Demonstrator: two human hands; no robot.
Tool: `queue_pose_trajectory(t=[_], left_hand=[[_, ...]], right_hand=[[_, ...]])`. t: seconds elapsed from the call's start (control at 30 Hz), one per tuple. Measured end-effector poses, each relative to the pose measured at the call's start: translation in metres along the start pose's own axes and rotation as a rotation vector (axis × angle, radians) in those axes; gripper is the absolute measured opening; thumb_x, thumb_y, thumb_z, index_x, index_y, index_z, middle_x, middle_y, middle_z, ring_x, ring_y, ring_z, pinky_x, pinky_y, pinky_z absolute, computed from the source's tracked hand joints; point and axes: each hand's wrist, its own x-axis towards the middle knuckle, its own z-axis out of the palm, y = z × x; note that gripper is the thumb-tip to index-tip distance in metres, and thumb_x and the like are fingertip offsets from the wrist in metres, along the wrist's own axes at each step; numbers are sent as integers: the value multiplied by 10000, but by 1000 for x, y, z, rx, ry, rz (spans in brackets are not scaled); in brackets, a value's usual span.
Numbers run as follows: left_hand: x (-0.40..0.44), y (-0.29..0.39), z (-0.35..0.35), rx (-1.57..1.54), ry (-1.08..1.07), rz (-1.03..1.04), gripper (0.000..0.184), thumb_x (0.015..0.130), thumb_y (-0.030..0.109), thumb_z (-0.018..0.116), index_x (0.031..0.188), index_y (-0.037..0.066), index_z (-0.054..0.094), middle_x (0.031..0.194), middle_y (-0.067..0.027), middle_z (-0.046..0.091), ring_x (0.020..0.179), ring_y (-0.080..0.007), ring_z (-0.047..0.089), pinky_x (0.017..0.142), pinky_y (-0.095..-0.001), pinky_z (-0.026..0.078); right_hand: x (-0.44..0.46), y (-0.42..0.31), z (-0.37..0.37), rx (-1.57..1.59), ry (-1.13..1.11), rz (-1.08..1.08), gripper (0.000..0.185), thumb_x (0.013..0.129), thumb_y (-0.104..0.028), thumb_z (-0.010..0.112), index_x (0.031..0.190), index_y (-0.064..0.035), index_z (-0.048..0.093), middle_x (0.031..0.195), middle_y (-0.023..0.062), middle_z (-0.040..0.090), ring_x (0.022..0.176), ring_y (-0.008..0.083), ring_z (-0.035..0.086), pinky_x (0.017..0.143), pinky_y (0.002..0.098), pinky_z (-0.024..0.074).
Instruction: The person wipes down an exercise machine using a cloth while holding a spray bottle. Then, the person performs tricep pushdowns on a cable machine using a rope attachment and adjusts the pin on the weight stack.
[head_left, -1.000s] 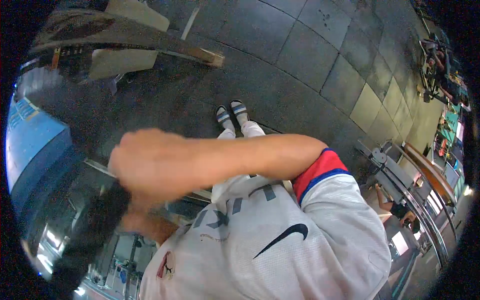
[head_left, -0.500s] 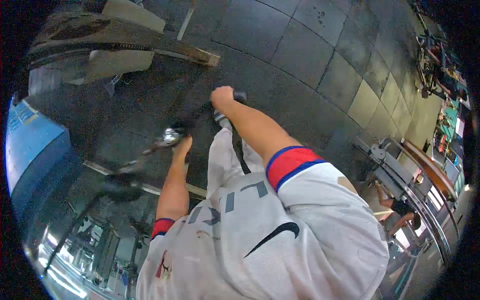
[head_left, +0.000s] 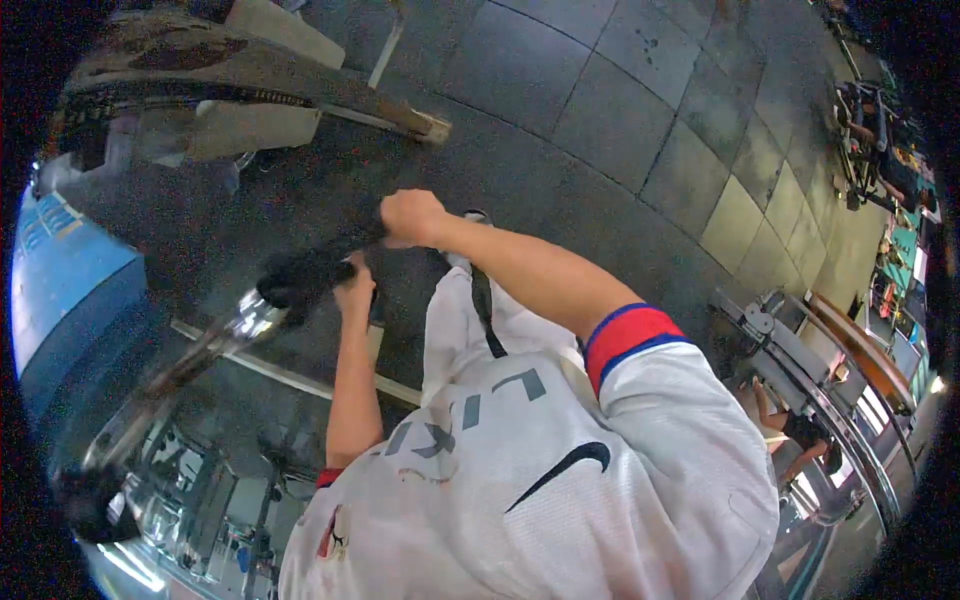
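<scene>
A long metal bar (head_left: 195, 350) crosses the left half of the view at a slant. It has a black section (head_left: 310, 268) near my hands, a shiny chrome stretch, and a dark blurred lump at its lower left end. My right hand (head_left: 412, 217) is wrapped round the upper dark end. Lower down and closer to my body, my left hand (head_left: 354, 287) closes on the black section, its fingers partly hidden by the bar. Both arms reach out in front of my white shirt (head_left: 520, 470).
Dark rubber tiles (head_left: 620, 110) cover the floor. At the left stands a blue box-like object (head_left: 75, 270), with a curved machine part (head_left: 260, 90) above it. A metal-framed machine (head_left: 790, 350) and a bending person (head_left: 805, 435) are at the right.
The bar has swung, its lower left end now larger and further toward the lower left corner. My right hand has shifted slightly left and down; my left hand stays close to its earlier place.
</scene>
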Motion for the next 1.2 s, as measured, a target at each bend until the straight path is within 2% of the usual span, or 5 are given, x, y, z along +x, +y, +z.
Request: queue_pose_trajectory(t=[0.33,0.43,0.57,0.9,1.2], left_hand=[[-51,97,-188,456,716,484,287,820,206,569,1070,78,507,1040,-110,603,891,-252,614,715,-398,512],[-63,135,-201,-955,423,-89,258,803,201,576,1019,70,525,956,-66,612,823,-215,605,689,-380,507],[-45,153,-167,422,318,-152,198,852,188,509,968,33,552,846,-115,611,761,-226,579,671,-382,491],[-8,-93,74,677,-10,348,468,861,384,427,1096,6,572,868,-168,646,722,-321,628,640,-452,493],[-4,-103,78,596,-513,-154,363,832,288,460,1118,86,556,1097,-120,594,1016,-311,548,892,-431,417]], right_hand=[[-38,-135,-153,491,115,-378,330,542,-261,719,689,21,631,678,249,596,701,403,618,609,444,508],[-55,-151,-180,597,113,-534,341,548,-267,722,699,24,626,683,245,602,720,415,610,631,452,504],[-38,-125,-152,574,105,-406,351,566,-289,734,734,4,635,694,242,602,730,406,611,635,450,504],[3,70,68,-211,-135,357,158,774,-199,593,844,-123,712,898,83,686,854,237,666,687,359,525],[-8,80,69,-253,-107,362,155,729,-196,637,840,-118,713,867,86,685,852,225,660,684,357,517]])
